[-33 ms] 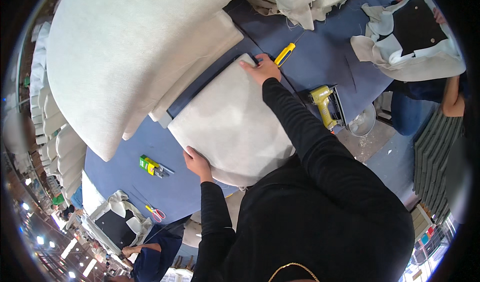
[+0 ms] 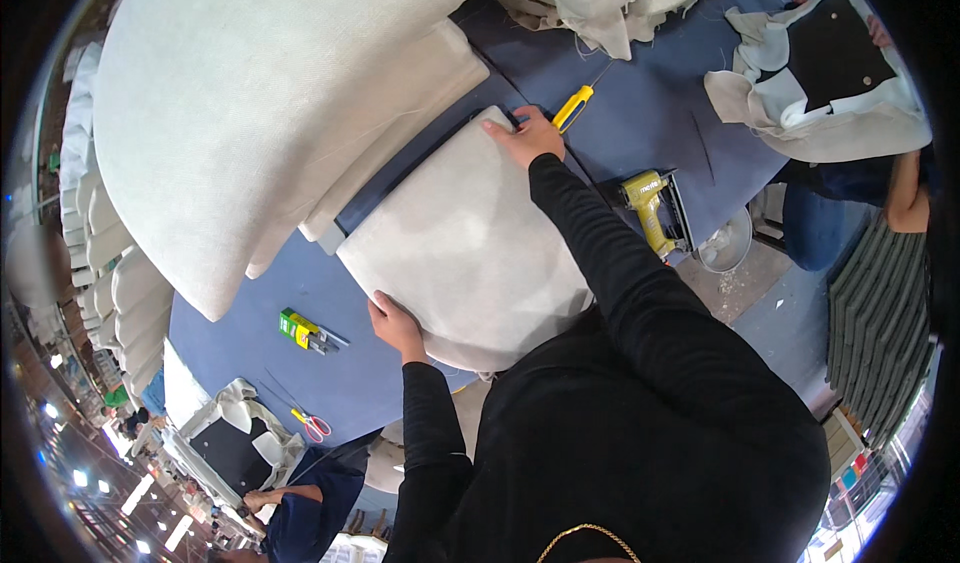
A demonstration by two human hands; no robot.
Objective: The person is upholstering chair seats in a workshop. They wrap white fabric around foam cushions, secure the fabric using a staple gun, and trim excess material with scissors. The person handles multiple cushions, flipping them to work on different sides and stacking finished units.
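Note:
A padded seat cushion [image 2: 460, 248] covered in light beige fabric lies on the blue-covered table in front of my body. My left hand [image 2: 398, 330] grips its left edge, thumb on top and the other fingers hidden along the side. At the far corner, my right hand [image 2: 530, 140] is wrapped round the edge, with some fingers out of sight. A yellow-handled screwdriver-like tool [image 2: 573, 109] lies just beyond my right hand. To the right of my right forearm rests a yellow-green staple gun [image 2: 652, 211].
Large beige upholstered pieces [image 2: 270, 93] fill the table's far left. Loose fabric [image 2: 610, 3] is heaped at the back. A small green-yellow box [image 2: 297, 329] and scissors [image 2: 312, 424] lie left. Other people handle covered panels [image 2: 830, 58] at right and lower left. A bucket [image 2: 725, 241] stands beside the table.

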